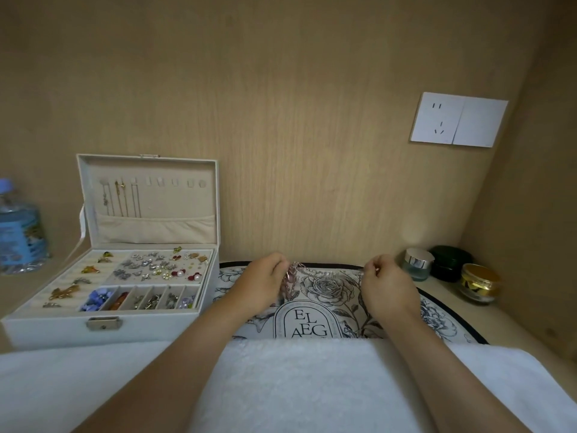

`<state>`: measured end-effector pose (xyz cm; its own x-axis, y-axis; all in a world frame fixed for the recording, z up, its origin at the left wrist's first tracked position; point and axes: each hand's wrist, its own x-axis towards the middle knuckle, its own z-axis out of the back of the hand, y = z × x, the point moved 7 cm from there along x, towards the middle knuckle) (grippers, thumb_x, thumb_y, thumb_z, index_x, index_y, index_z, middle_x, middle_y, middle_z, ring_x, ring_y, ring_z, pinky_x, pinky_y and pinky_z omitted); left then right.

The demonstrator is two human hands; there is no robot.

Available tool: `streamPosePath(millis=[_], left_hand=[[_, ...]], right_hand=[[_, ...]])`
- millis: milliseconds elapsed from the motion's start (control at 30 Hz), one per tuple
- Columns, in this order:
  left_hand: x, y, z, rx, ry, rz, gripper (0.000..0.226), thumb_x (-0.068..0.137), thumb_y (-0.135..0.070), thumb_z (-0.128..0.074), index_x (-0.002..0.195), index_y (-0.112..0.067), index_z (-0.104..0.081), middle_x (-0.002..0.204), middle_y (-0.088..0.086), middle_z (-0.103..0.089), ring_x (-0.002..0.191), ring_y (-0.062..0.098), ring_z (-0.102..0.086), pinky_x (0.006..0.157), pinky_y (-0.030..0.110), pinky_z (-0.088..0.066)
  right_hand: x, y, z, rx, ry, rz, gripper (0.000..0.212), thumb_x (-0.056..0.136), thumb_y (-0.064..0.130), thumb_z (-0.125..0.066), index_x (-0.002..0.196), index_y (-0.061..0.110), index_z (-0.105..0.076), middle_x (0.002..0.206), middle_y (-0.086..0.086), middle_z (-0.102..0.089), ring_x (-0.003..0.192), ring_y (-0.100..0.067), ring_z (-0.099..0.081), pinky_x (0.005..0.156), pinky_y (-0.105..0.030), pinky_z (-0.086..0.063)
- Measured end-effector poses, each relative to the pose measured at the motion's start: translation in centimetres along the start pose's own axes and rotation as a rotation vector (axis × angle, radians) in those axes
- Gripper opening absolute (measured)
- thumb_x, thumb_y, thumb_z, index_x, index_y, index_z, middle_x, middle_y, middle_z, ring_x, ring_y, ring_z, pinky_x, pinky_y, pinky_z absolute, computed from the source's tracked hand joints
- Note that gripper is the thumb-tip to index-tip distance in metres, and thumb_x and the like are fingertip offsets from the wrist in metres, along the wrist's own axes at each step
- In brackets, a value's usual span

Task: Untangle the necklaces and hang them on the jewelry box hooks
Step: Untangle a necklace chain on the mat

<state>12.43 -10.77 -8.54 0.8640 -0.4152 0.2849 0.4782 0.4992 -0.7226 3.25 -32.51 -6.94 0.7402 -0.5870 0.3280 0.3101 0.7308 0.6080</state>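
A white jewelry box (103,328) stands open at the left, its lid upright. Three necklaces (120,198) hang from hooks at the lid's left; the hooks (175,182) to their right are bare. My left hand (260,284) pinches a bunch of tangled pinkish and silver necklaces (290,281) above a floral mat (324,289). One silver chain (331,271) stretches from the bunch rightward to my right hand (385,284), which pinches its end.
The box's tray holds several earrings and charms (150,267). A water bottle (18,232) stands far left. Three small jars (418,264) sit at the right by the wall. A white towel (296,385) covers the near edge. A wall socket (457,123) is upper right.
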Motion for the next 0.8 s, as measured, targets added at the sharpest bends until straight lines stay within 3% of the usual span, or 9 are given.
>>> streamPosePath(millis=[100,133,200,300,367,433,533,667,800], left_hand=[[-0.3,-1.4,0.2,-0.199,0.046,0.078,0.028,0.105,-0.027,-0.041,0.087,-0.019,-0.061,0.074,-0.009,-0.064,0.047,0.001,-0.044,0.045,0.014,-0.036],[-0.5,-1.9,0.2,-0.235,0.072,0.085,0.029,0.105,-0.029,-0.041,0.086,-0.019,-0.061,0.073,-0.01,-0.065,0.043,0.001,-0.04,0.041,0.015,-0.033],[-0.6,-2.9,-0.1,-0.265,0.141,0.073,0.032,0.105,-0.03,-0.041,0.084,-0.018,-0.062,0.069,-0.01,-0.064,0.041,0.002,-0.039,0.043,0.017,-0.034],[-0.7,-3.6,-0.4,-0.319,0.224,0.058,0.034,0.104,-0.033,-0.045,0.08,-0.02,-0.065,0.066,-0.01,-0.065,0.059,0.009,-0.052,0.06,0.026,-0.041],[-0.6,-3.4,-0.3,-0.326,0.246,0.072,0.031,0.103,-0.033,-0.047,0.085,-0.019,-0.068,0.067,-0.009,-0.066,0.062,0.012,-0.055,0.06,0.027,-0.043],[-0.6,-3.1,-0.2,-0.307,0.264,0.084,0.024,0.102,-0.032,-0.05,0.096,-0.018,-0.07,0.061,-0.011,-0.062,0.05,0.006,-0.049,0.049,0.02,-0.04],[-0.6,-2.8,0.3,-0.286,0.301,0.057,0.009,0.094,-0.031,-0.065,0.099,-0.027,-0.071,0.074,-0.005,-0.067,0.05,0.004,-0.051,0.048,0.018,-0.041],[-0.7,-2.6,0.5,-0.241,0.343,0.041,0.01,0.087,-0.025,-0.074,0.096,-0.029,-0.074,0.09,-0.003,-0.074,0.068,0.016,-0.063,0.067,0.035,-0.05],[-0.9,-3.2,0.2,-0.234,0.383,0.016,0.008,0.096,-0.019,-0.062,0.099,-0.02,-0.07,0.071,-0.011,-0.07,0.058,0.009,-0.055,0.064,0.028,-0.048]], right_hand=[[-0.7,1.2,-0.7,-0.42,0.029,0.176,0.026,0.094,0.033,-0.046,0.107,0.026,-0.068,0.106,0.0,-0.066,0.106,-0.024,-0.054,0.087,-0.036,-0.042],[-1.0,2.0,-0.8,-0.366,0.028,0.267,0.027,0.093,0.034,-0.049,0.111,0.03,-0.069,0.117,0.004,-0.064,0.115,-0.022,-0.05,0.095,-0.037,-0.038],[-2.0,3.6,-1.2,0.091,0.16,0.355,0.03,0.095,0.031,-0.057,0.124,0.034,-0.066,0.125,0.012,-0.063,0.121,-0.011,-0.051,0.102,-0.031,-0.038],[-3.4,5.1,-3.4,0.708,0.542,0.223,0.024,0.095,0.016,-0.065,0.119,0.021,-0.07,0.1,0.001,-0.077,0.093,-0.008,-0.07,0.088,-0.023,-0.052],[-3.4,5.2,-3.5,0.763,0.529,0.214,0.01,0.093,0.008,-0.067,0.094,0.01,-0.077,0.084,-0.01,-0.077,0.074,-0.016,-0.068,0.077,-0.03,-0.054],[-3.0,4.6,-3.2,0.778,0.483,0.168,0.01,0.091,0.009,-0.07,0.087,0.006,-0.078,0.082,-0.016,-0.076,0.072,-0.02,-0.065,0.074,-0.037,-0.053],[-2.6,3.9,-3.0,0.792,0.461,0.132,0.01,0.091,0.011,-0.07,0.086,0.009,-0.079,0.082,-0.008,-0.077,0.073,-0.013,-0.067,0.079,-0.03,-0.055],[-2.9,4.2,-3.4,0.832,0.527,0.108,0.006,0.09,0.007,-0.07,0.091,0.005,-0.075,0.084,-0.01,-0.074,0.077,-0.011,-0.065,0.077,-0.02,-0.052],[-2.9,4.3,-3.2,0.878,0.545,0.096,0.006,0.087,0.003,-0.072,0.092,0.004,-0.071,0.084,-0.013,-0.068,0.076,-0.016,-0.064,0.074,-0.022,-0.054]])
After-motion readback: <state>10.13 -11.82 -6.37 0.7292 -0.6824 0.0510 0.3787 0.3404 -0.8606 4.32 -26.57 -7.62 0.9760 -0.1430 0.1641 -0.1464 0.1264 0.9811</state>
